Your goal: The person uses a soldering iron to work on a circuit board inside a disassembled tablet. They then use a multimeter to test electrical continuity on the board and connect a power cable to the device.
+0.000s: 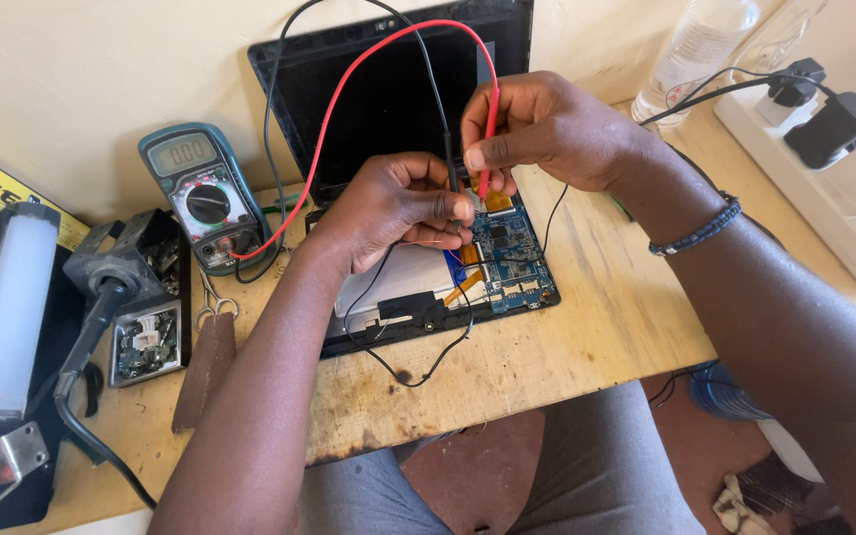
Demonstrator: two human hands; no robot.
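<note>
While both hands work at mid-frame, the scene reads as follows.
Right hand (547,129): pinched around the red probe (488,139), which points down at the circuit board (512,248).
Left hand (398,208): closed on the black probe (451,168), apparently touching the same board; the tip is hidden by fingers.
Circuit board: blue, inside the opened tablet (428,287), centre of the frame on the wooden bench (587,337).
Multimeter (200,193): upper left, its red and black leads arching over to the hands.
Bottle (695,50): upper right.
Power strip (824,168): right edge, plugs inserted.
Parts tray (146,342): left, just beside scissors (215,302).
</note>
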